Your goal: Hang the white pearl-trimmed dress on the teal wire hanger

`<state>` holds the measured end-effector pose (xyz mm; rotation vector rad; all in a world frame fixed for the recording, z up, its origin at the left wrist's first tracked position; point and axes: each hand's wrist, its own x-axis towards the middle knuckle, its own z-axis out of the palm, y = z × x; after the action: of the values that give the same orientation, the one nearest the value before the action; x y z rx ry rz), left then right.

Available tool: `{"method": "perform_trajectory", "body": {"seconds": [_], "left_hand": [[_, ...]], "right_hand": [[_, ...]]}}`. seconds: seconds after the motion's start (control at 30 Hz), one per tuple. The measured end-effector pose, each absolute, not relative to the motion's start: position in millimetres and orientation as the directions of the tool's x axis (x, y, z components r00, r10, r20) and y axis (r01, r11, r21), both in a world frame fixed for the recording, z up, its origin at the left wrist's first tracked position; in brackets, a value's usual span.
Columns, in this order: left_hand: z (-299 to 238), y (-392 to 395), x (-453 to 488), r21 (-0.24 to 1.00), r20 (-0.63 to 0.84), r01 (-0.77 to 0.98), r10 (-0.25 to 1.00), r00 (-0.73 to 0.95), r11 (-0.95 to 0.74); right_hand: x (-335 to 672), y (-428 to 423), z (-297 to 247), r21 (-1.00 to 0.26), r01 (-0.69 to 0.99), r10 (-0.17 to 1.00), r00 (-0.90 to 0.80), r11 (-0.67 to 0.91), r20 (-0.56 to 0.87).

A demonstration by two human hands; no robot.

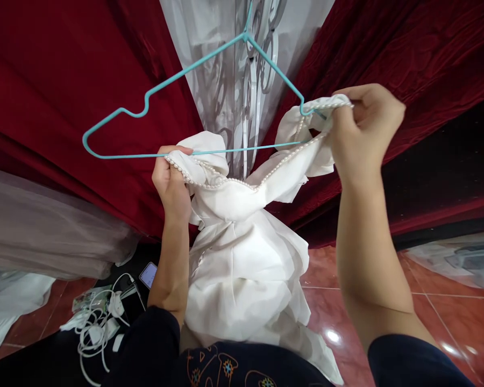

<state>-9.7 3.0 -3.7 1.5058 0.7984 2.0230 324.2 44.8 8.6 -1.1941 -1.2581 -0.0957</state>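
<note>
A white dress (242,258) with pearl trim along its neckline hangs down between my hands and over my lap. A light-blue hanger (193,68) is up in front, its right end inside the dress's right shoulder and its left end bare. With fingers closed, my right hand (367,126) grips the pearl-edged shoulder near that end. My left hand (173,180) pinches the other shoulder of the dress, its fingers at the hanger's lower bar. Whether those fingers also hold the bar, I cannot tell.
Dark red curtains (76,70) hang on both sides, with sheer white fabric and a pale scrolled frame (250,102) between them. At lower left lie tangled white cables (94,333) and a phone (148,274). The floor (452,317) is reddish tile.
</note>
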Motion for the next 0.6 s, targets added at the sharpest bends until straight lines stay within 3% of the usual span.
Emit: {"method": "perform_trajectory", "body": {"seconds": [0.13,0.23,0.4,0.43,0.5,0.6], "left_hand": [[-4.2,8.6,-13.3,0.741,0.631,-0.069,0.728,-0.27,-0.668],[-9.3,10.5,-11.9,0.745,0.622,-0.089,0.737,-0.263,-0.661],[-19.8,13.5,-5.8,0.765,0.6,-0.11,0.764,-0.237,-0.635],[-21.7,14.0,-3.8,0.761,0.602,-0.111,0.76,-0.245,-0.639],[-25.0,14.0,1.1,0.76,0.602,-0.104,0.755,-0.262,-0.642],[-27.7,10.8,9.4,0.78,0.567,-0.128,0.778,-0.272,-0.613]], "right_hand": [[357.3,48.0,-8.1,-0.776,0.486,0.527,0.57,0.402,0.63],[354.9,33.0,-31.1,-0.782,0.462,0.53,0.575,0.419,0.623],[301.5,-14.2,-38.5,-0.488,0.649,0.181,0.482,0.584,0.857],[289.8,-22.0,-33.7,-0.427,0.68,0.162,0.419,0.595,0.893],[269.3,-31.6,-22.1,-0.372,0.685,0.261,0.265,0.626,0.928],[247.7,-29.2,-10.5,-0.435,0.603,0.535,0.015,0.669,0.844]]}}
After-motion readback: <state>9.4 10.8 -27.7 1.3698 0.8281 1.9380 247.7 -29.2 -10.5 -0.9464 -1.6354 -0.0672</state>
